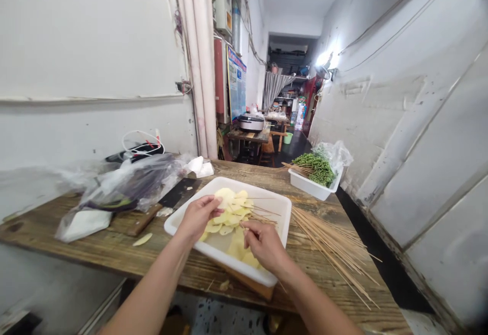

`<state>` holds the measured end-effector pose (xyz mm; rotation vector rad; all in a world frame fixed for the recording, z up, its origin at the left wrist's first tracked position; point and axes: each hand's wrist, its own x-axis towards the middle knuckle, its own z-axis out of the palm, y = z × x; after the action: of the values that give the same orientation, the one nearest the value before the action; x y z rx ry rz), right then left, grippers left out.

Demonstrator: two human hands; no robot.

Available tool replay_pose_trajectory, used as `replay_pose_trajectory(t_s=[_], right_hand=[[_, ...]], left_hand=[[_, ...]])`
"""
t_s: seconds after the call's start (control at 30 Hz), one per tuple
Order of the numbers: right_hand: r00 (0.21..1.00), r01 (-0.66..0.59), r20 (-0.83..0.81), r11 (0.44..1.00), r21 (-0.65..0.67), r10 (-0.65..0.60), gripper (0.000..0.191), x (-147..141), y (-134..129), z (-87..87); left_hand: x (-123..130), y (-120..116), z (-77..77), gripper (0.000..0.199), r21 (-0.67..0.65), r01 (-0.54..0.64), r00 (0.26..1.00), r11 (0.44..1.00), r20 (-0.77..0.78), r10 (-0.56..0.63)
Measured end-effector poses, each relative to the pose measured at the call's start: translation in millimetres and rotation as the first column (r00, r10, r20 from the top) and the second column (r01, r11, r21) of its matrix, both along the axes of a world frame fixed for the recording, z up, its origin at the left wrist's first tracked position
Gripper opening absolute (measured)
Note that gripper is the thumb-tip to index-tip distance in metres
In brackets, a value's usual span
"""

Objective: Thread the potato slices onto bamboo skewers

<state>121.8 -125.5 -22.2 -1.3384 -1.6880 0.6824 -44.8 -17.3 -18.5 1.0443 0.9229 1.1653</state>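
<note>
Two bare hands: both over the tray, reaching in from the near edge.
Left hand [198, 218]: thumb and fingers pinching one round potato slice [224, 196], raised at the pile.
Right hand [263, 241]: fingers curled into a pinch; whatever lies between them is too small to tell.
Potato slices [231, 217]: pale yellow, thin, heaped mid-tray below the hands, more lying at the near side.
Skewers in tray [265, 219]: thin, wooden, pointing right from the heap.
Tray [232, 260]: white, rectangular, shallow, resting partly over a brown wooden board [263, 290].
Loose skewers [331, 248]: large fanned bundle, right of tray.
Cleaver [179, 192]: dark blade, wooden handle, left of tray; single stray slice [143, 239] near the handle.
White tub [312, 187]: far right, holding skewered green bunches [318, 170], clear plastic bag [337, 153] behind.
Left end: crumpled plastic bag [131, 180], white cable [143, 132], tissue [200, 167].
Tabletop [305, 279]: brown planks, visible grain.
Background: rounded appliance [250, 122] on another table, green bucket [287, 138], wall fan [324, 72].
</note>
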Motion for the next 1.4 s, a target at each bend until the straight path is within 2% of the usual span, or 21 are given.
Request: replay_pose_trajectory(t_s=[0.1,0.17,0.3,0.4,0.5,0.67,0.73,0.8,0.9,0.97,1.07,1.13,1.2,1.3,1.4], right_hand=[[0.984,-0.083,-0.17,0.983,-0.162,0.055,0.027,1,8,-1.3],[0.975,-0.13,-0.206,0.965,-0.229,0.083,0.029,1,16,3.3],[0.986,-0.15,-0.105,0.958,-0.246,0.127,0.034,-2,34,22.4],[0.989,-0.145,-0.073,0.947,-0.286,0.129,0.036,-9,47,31.2],[0.99,-0.133,-0.075,0.949,-0.286,0.116,0.041,-15,57,27.1],[0.985,-0.078,-0.169,0.963,-0.257,0.035,0.039,-16,65,16.5],[0.963,-0.103,-0.271,0.939,-0.329,0.01,0.038,-16,64,19.8],[0.92,-0.188,-0.393,0.886,-0.423,0.008,0.04,-15,62,25.9],[0.875,-0.292,-0.482,0.834,-0.468,0.035,0.042,-14,59,31.0],[0.905,-0.262,-0.419,0.871,-0.415,0.072,0.043,-13,60,27.5],[0.984,-0.116,-0.154,0.973,-0.2,0.085,0.043,-13,63,16.1],[0.999,-0.035,0.02,0.996,-0.081,0.037,0.042,-13,65,9.8],[0.992,0.015,0.123,1.0,-0.021,-0.013,0.041,-13,64,7.0],[0.987,0.023,0.16,0.999,0.047,-0.031,0.038,-12,63,7.4],[0.999,-0.034,0.025,0.999,0.039,0.033,0.031,-13,62,9.3]], left_hand=[[-1,1,1.1,0.03,-0.056,0.037,0.996,0.998,0.082,-0.032],[-1,1,2.7,0.03,-0.071,0.043,0.994,0.997,0.108,-0.035],[0,1,4.8,0.026,-0.054,0.046,0.991,0.997,0.125,-0.039],[0,3,2.5,0.023,-0.035,-0.005,0.989,0.999,0.149,0.011],[2,4,-2.9,0.028,0.067,-0.076,0.99,0.995,0.125,0.067],[5,6,-9.7,0.031,0.185,-0.113,0.992,0.976,0.081,0.099],[6,5,-9.6,0.031,0.186,-0.138,0.988,0.973,0.093,0.123],[6,5,-8.2,0.032,0.152,-0.154,0.983,0.976,0.128,0.136],[7,4,-5.8,0.034,0.086,-0.167,0.973,0.982,0.176,0.15],[7,4,-5.0,0.034,0.064,-0.186,0.968,0.98,0.184,0.172],[7,4,-4.7,0.031,0.066,-0.21,0.964,0.975,0.181,0.195],[7,3,-3.7,0.029,0.052,-0.2,0.967,0.978,0.172,0.189],[7,2,-1.4,0.026,0.014,-0.165,0.973,0.986,0.164,0.16],[6,1,2.6,0.02,-0.046,-0.12,0.975,0.992,0.181,0.126],[3,1,4.1,0.016,-0.09,-0.086,0.968,0.992,0.229,0.105]])
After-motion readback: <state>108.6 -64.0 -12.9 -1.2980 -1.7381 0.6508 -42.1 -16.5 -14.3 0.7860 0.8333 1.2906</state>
